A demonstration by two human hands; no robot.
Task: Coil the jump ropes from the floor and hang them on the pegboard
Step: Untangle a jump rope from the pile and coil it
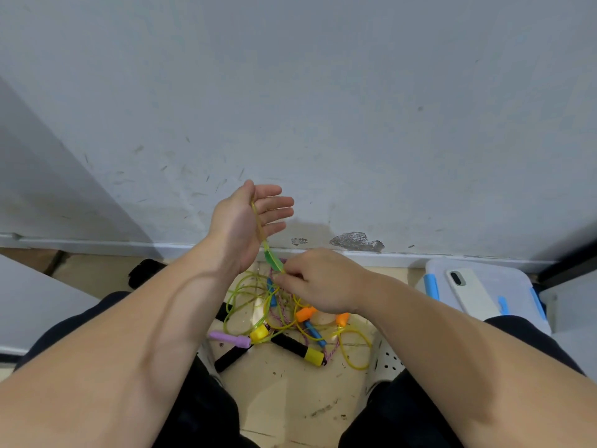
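Note:
A tangle of jump ropes [284,321] lies on the floor between my knees, with yellow-green and purple cords and orange, blue, lilac, yellow and black handles. My left hand [248,221] is raised above the pile, palm up, fingers straight. A yellow-green rope [258,224] runs across its palm, between thumb and fingers. My right hand [319,279] is just below and to the right, pinching the same rope at a green section [273,260]. The rest of that rope drops into the pile. No pegboard is in view.
A scuffed grey wall [323,108] with a baseboard stands right behind the pile. A clear storage box with blue clips [523,286] sits at the right with a white phone [471,295] on its lid. A black object [145,271] lies on the floor at the left.

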